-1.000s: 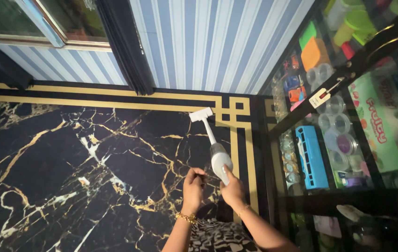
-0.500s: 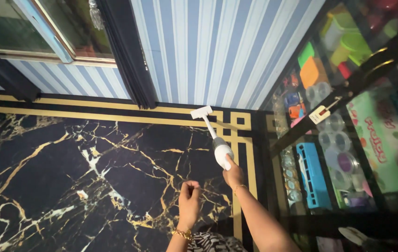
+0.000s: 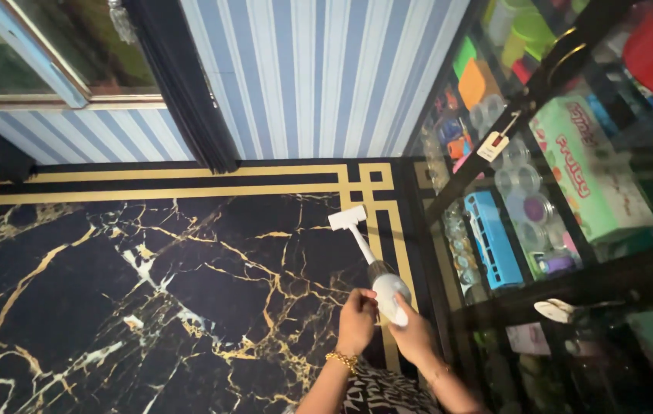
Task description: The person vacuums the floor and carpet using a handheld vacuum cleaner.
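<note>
We have the vacuum (image 3: pixel 382 285) clenched in the right hand (image 3: pixel 411 331) by its body, low near the cabinet (image 3: pixel 495 307). Its long axis runs up and left from the grip, ending at the nozzle (image 3: pixel 347 218) flat on the floor (image 3: pixel 112 307) beside the gold border. The left hand (image 3: pixel 357 318) is curled against the body's left side, touching it; whether it's actually gripping we can't tell.

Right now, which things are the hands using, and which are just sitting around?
In use:
- white handheld vacuum, gripped by the right hand
- left hand, beside the vacuum's body
- black and gold marble floor, under the nozzle

Just sitting:
- blue toy bus
- clear round tubs
- dark curtain
</note>
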